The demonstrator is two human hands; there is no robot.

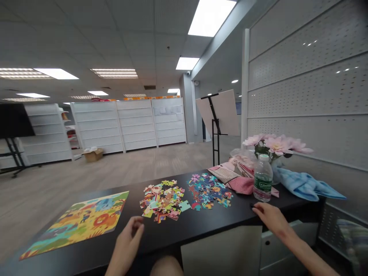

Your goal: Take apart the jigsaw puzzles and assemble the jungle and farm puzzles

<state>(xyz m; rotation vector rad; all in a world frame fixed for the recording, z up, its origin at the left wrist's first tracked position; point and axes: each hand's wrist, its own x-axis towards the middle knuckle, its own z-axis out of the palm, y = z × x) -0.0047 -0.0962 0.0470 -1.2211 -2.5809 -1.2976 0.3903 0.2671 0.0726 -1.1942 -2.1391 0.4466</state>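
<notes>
Jigsaw pieces (162,201) sit in two loose heaps along the middle of the black counter (201,220), a jungle-scene puzzle board (74,224) toward the left end. Pieces judged light, stiff card, thin; best taken singly by edge pinch. Left hand (129,234) empty near front edge, fingers half curled. Right hand (271,218) extended, fingers loosely together, tips at front edge, near water bottle (263,178).

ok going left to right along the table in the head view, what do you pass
lion picture sheet → multicoloured puzzle pieces → blue-toned puzzle pieces → water bottle → blue cloth
</notes>
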